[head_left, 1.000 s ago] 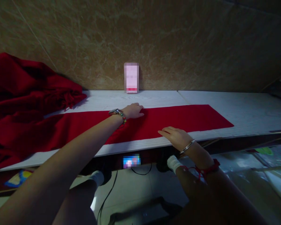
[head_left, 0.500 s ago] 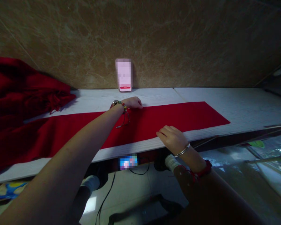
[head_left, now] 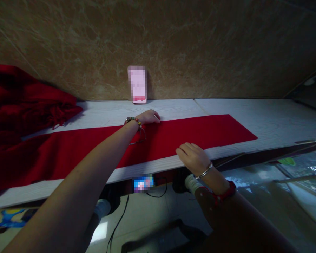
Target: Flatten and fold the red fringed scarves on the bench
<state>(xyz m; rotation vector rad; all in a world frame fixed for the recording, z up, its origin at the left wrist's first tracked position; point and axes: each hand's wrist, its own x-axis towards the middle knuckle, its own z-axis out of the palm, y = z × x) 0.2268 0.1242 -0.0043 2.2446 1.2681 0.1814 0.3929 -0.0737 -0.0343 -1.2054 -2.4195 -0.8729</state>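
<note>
A long red cloth strip (head_left: 200,131) lies flat along a white table (head_left: 274,121). My left hand (head_left: 149,117) rests on the strip's far edge, fingers curled down onto the fabric. A beaded bracelet sits on that wrist. My right hand (head_left: 191,157) is at the strip's near edge by the table front, its fingers bent over the cloth. It wears a metal bangle, with a red string further up the arm. The strip's right end lies free on the table.
A heap of fringed red fabric (head_left: 23,102) fills the table's left end. A pink upright object (head_left: 137,85) leans against the marbled wall at the back. Below the table are a small lit screen (head_left: 143,183), a black cable (head_left: 118,225) and my feet in white socks.
The view shifted slightly left and down. Both hands stayed at the cloth's edges; the right hand's fingers went from lying flat to bent at the near edge.
</note>
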